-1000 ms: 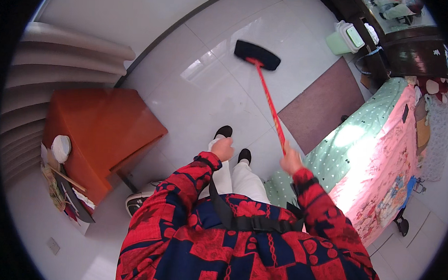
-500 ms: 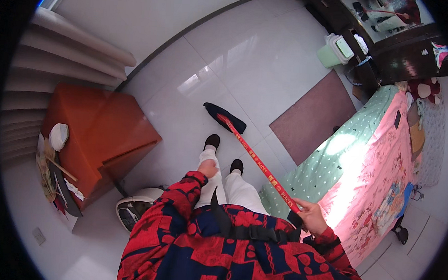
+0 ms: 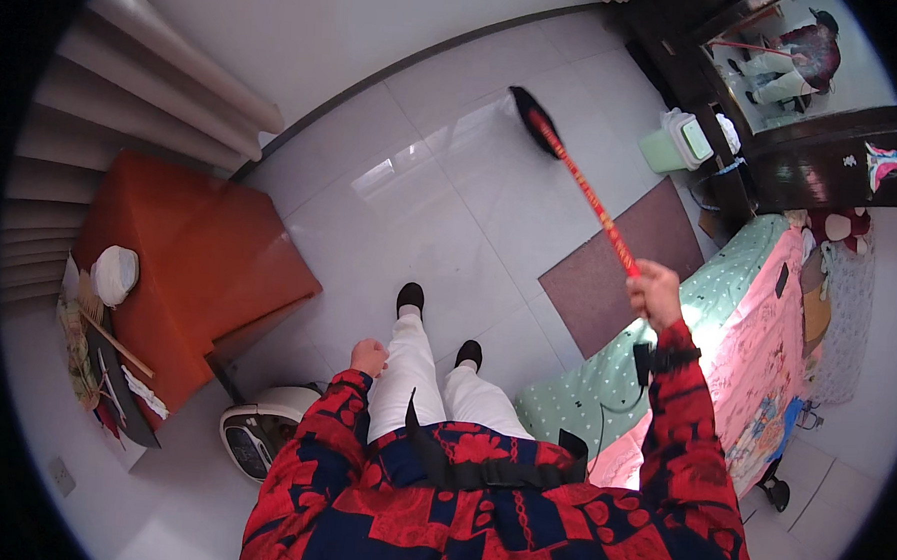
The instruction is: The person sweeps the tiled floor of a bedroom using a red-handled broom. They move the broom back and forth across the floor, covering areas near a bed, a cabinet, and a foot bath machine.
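Pale, glossy tiles are covering the floor (image 3: 450, 240), and bright patches of reflected light (image 3: 388, 174) are gleaming on them. A dark baseboard (image 3: 380, 76) is edging the plain, pale wall (image 3: 319, 34), while a grey-beige curtain (image 3: 167, 78) is hanging in deep folds at the left. Near it an orange-brown cabinet (image 3: 189, 259) is standing. At the right a bed (image 3: 767, 329) is wearing green dotted and pink flowered covers — strong light is bleaching part of them. A brownish-purple mat (image 3: 661, 224) is lying beside it, and a pale green bin (image 3: 662, 150) is standing near dark furniture (image 3: 783, 180) with a mirror (image 3: 862, 83).
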{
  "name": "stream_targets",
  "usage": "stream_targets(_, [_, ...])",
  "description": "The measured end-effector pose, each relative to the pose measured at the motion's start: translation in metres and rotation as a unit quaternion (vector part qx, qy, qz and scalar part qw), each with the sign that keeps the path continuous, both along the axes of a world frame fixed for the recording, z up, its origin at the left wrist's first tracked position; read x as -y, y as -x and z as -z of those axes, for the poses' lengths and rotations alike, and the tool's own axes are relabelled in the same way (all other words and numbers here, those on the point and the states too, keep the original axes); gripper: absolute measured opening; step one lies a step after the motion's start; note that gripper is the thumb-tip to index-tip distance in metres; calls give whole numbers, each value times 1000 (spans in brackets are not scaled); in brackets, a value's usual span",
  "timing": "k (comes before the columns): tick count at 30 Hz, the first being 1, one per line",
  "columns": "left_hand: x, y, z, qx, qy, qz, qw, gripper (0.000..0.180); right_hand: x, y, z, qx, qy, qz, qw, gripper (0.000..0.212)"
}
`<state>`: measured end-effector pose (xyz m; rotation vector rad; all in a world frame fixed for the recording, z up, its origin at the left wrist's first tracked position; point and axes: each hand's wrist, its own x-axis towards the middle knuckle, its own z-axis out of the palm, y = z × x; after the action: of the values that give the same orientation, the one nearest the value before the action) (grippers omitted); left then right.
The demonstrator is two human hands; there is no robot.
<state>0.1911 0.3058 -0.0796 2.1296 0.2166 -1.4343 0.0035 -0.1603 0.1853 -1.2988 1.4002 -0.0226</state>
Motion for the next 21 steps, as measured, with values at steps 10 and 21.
stream_targets(10, [-24,-26,15,-16,-7,-38,999,17,128,-149,118,-92,65,-53,992,3])
stream_targets(21, [-18,-12,15,-22,1,-51,998,25,-14,38,184,-246,246,-277,896,26])
